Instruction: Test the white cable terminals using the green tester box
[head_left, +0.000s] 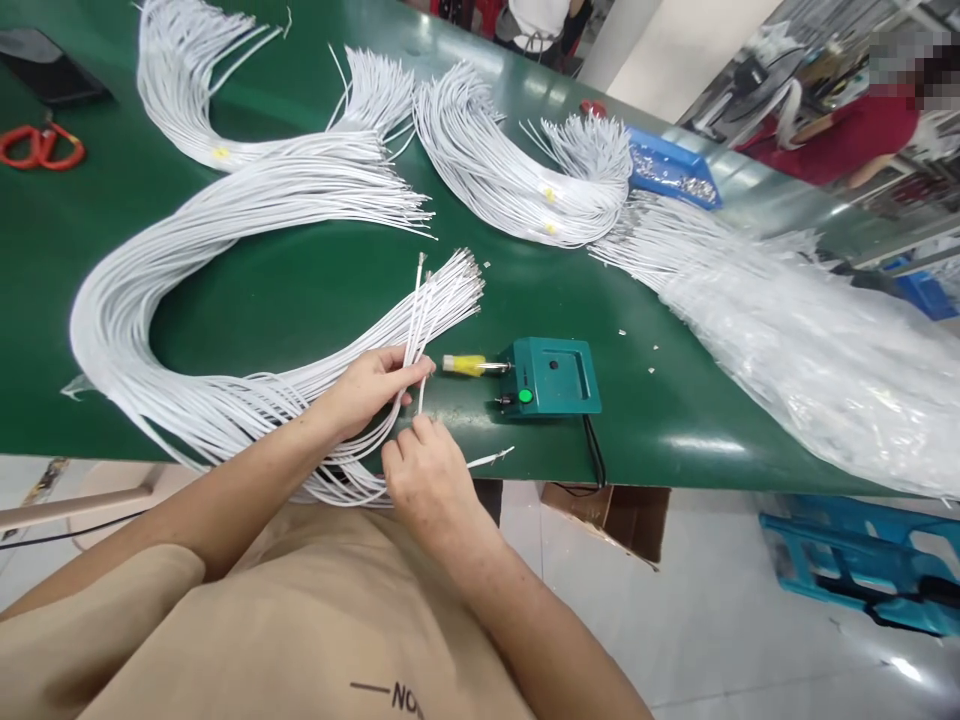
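My left hand (367,388) is closed on a few white wires (414,312), pinched between thumb and fingers, their tips pointing up and away from me. Just below it, my right hand (427,472) has its fingers curled round a white wire (421,396) that runs up toward the left hand. A wire end (491,458) sticks out to the right of the right hand. Under and beyond the left hand lies a large curved bundle of white wires (112,300) with metal-tipped ends. Right of my hands sits a small green device (555,375) with a yellow-sleeved rod (465,365).
More white wire bundles (510,190) lie at the back, near a blue tray (671,168) of small parts. Wires in clear plastic (810,340) spread over the right. Orange-handled scissors (43,146) and a black phone (51,68) lie far left. A person in red (847,140) is beyond.
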